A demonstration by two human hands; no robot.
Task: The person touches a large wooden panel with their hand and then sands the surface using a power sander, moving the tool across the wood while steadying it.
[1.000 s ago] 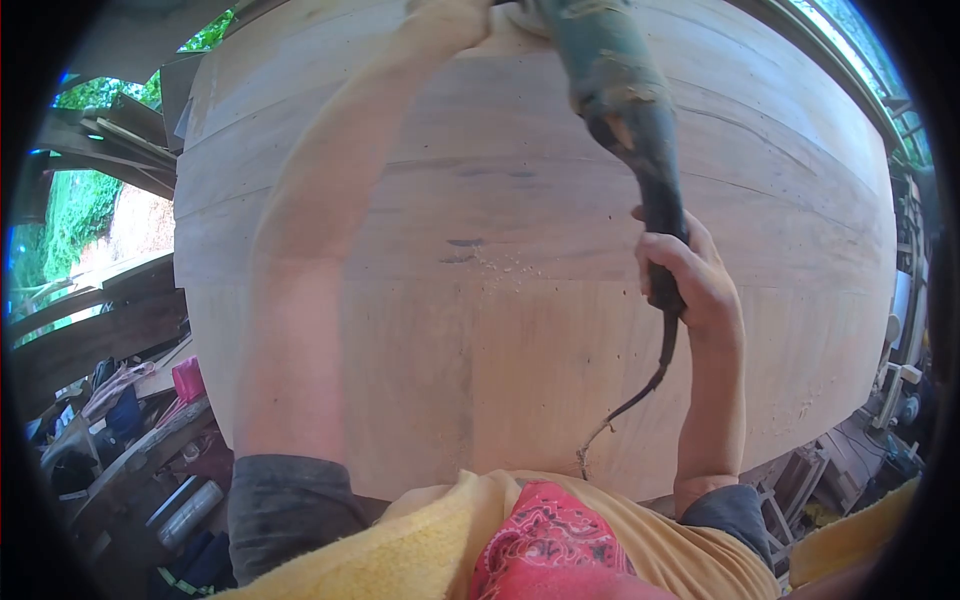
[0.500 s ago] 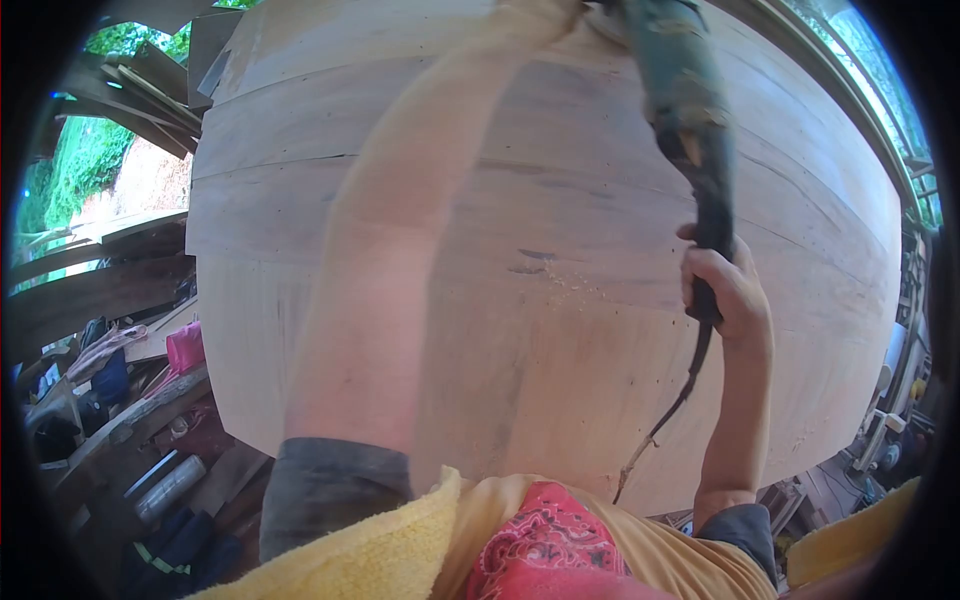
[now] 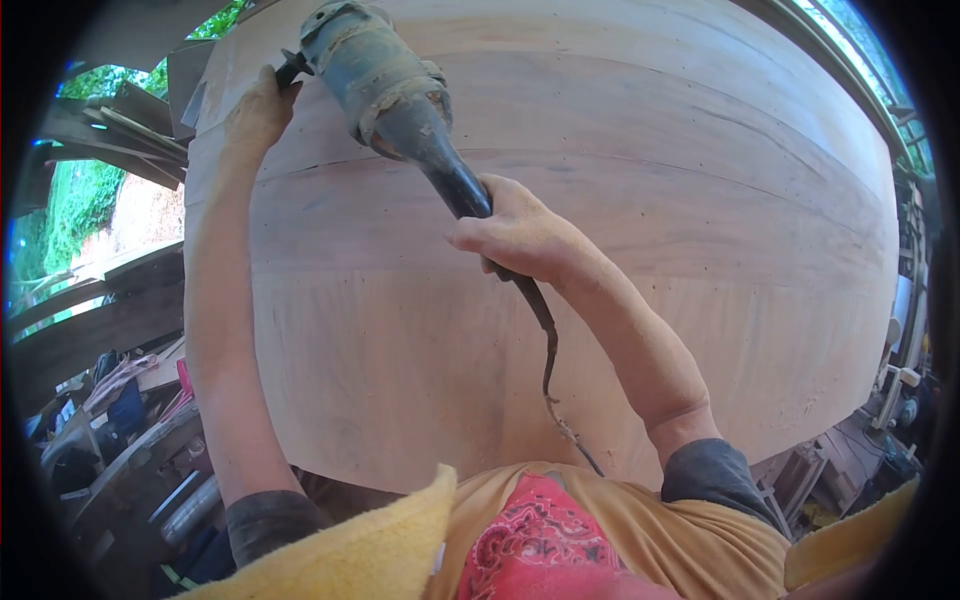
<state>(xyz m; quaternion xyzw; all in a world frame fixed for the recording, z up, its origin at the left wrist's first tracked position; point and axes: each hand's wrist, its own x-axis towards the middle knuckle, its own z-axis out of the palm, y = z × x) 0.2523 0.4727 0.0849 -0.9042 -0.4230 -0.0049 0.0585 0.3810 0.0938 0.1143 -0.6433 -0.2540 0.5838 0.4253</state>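
A worn green and black power tool point(image 3: 375, 85) lies diagonally over a large planked wooden surface point(image 3: 600, 220), its head at the upper left. My left hand point(image 3: 262, 112) is closed around the side handle point(image 3: 291, 68) near that head. Around the black rear grip point(image 3: 455, 185) the fingers of my right hand point(image 3: 520, 230) are wrapped. From the grip's end a dark cord point(image 3: 550, 370) runs down toward my body. The tool's working face is hidden beneath its body.
Stacked boards point(image 3: 140, 125) stand at the upper left. Below them is clutter with a metal cylinder point(image 3: 190, 515). More clutter and a cable sit at the lower right. A red bandana point(image 3: 545, 530) and yellow cloth point(image 3: 370, 545) hang at my chest.
The tool has swung from the upper right to the upper left, with both hands moving left along with it. The wood shavings seen earlier near the middle no longer show.
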